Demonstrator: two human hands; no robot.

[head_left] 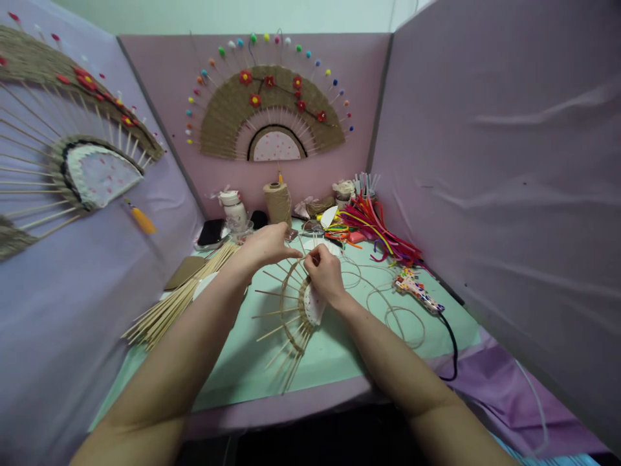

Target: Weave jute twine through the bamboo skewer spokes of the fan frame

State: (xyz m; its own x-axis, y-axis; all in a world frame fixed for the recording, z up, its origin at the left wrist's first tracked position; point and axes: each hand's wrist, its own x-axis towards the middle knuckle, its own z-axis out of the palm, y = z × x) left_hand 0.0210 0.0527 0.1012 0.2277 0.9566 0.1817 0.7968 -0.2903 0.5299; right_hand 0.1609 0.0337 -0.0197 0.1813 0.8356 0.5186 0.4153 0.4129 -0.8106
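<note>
A half-made fan (307, 304) of thin wooden sticks lies on the table. It has a white half-round centre with small dots, a band of twine around that centre and a second twine ring (283, 309) farther out. My left hand (270, 244) is at the fan's upper end, its thumb against the outer ring and the other fingers curled behind, partly hidden. Just to the right, my right hand (324, 272) pinches the twine between thumb and fingertips, over the upper sticks. Loose twine (373, 291) trails in loops across the table on the right.
A bundle of sticks (184, 294) lies on the left. At the back stand a twine spool (277, 202) and a white bottle (234, 210). Pipe cleaners (381, 233) and a corded glue gun (418, 291) lie on the right. A finished fan (274, 110) hangs on the back panel.
</note>
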